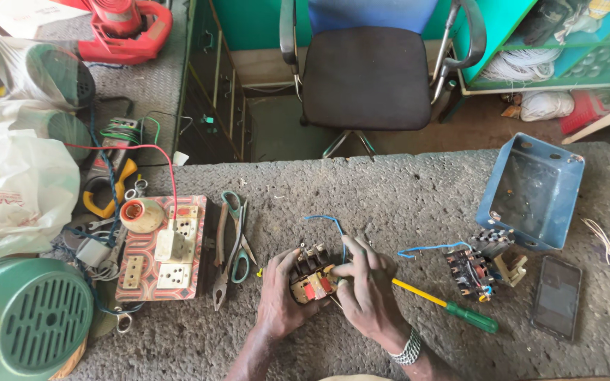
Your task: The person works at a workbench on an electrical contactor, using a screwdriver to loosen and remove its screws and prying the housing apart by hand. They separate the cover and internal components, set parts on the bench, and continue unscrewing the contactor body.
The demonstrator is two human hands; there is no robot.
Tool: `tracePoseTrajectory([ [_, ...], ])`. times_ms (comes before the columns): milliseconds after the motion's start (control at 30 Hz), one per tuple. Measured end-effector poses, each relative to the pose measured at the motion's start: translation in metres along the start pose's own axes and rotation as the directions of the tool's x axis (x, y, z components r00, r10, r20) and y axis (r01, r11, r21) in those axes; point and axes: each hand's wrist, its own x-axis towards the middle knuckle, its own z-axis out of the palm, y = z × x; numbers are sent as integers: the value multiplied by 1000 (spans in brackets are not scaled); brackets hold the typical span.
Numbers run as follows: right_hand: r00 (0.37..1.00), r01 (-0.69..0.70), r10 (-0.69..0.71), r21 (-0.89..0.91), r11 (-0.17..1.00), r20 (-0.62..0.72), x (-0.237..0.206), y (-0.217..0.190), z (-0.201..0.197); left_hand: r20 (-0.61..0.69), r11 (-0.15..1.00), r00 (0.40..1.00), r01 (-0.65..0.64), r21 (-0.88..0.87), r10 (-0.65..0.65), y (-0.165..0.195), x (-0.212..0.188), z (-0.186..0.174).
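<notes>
My left hand (279, 296) grips a small black and yellow electrical switch unit (311, 276) with a red tab, held just above the grey worktop (390, 190). A thin blue wire (332, 224) rises from the unit. My right hand (367, 291) rests against the unit's right side, fingers pressed on it, wrist wearing a beaded band. A screwdriver with a yellow shaft and green handle (460, 310) lies under and to the right of my right hand.
A second switch block (473, 271) with a blue wire, a blue metal box (534, 187) and a dark phone (556, 296) lie at the right. Scissors and pliers (233, 243), a socket board (164, 247) and a green motor housing (26, 317) lie at the left. An office chair (365, 74) stands beyond the worktop.
</notes>
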Motion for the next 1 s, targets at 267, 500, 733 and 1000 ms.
tracePoseTrajectory([
  [267,984,-144,67,519,843,164,-5,9,3,-14,996,998,59,-60,-60,-2,-2,1],
  [500,987,-92,38,351,932,158,-12,16,15,-35,999,999,35,-21,-35,-2,-5,2],
  [733,1000,18,-17,22,1000,-7,-14,20,14,-24,993,993,113,-15,-113,-3,-11,6],
  [1000,998,29,-33,-89,996,-44,-8,14,15,-38,997,996,81,-16,-82,0,-7,2],
])
